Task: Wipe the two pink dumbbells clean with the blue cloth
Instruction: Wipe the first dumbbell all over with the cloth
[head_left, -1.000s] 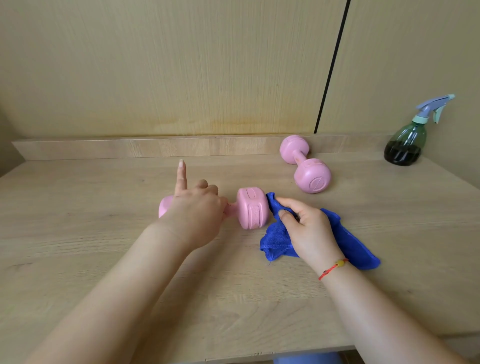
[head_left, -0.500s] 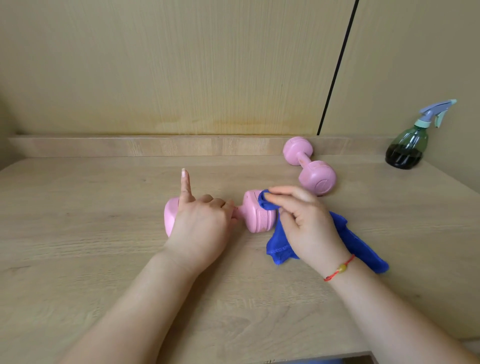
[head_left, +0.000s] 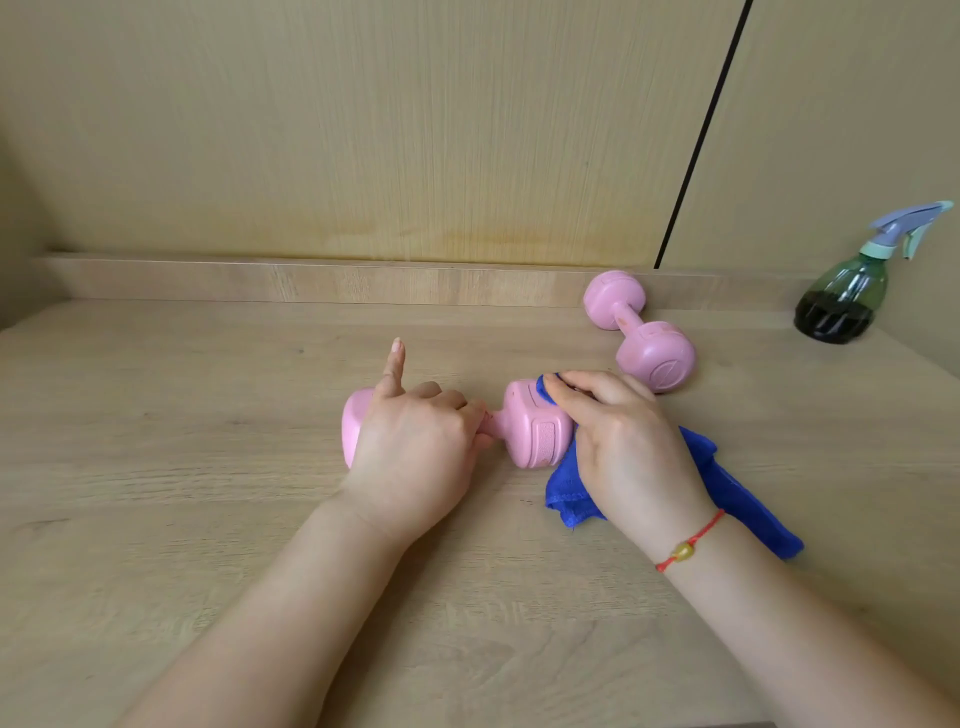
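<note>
Both forearms enter from the bottom edge; red string bracelet (head_left: 687, 546) on the right wrist.

Left hand (head_left: 415, 447), centre frame: fingers curled round the handle of the near dumbbell (head_left: 537, 426), index finger sticking straight up and off it. Looks like a clamp grip, pinning the dumbbell to the table (head_left: 156, 467) so it can't roll while being rubbed.

Right hand (head_left: 623, 441), just right of centre: fingers bent over the blue cloth (head_left: 727, 483), holding a bunched part against the top and end face of the dumbbell's right head. Thumb hidden. The cloth's loose tail trails toward lower right on the table. Reads as wiping that head; left head and handle are under the left hand.

Far dumbbell (head_left: 639, 332), upper right of centre: lies on the table, untouched, just beyond the right hand's fingers, likely queued next.

Spray bottle (head_left: 847, 291) stands at the far right, near the wall, well apart.
</note>
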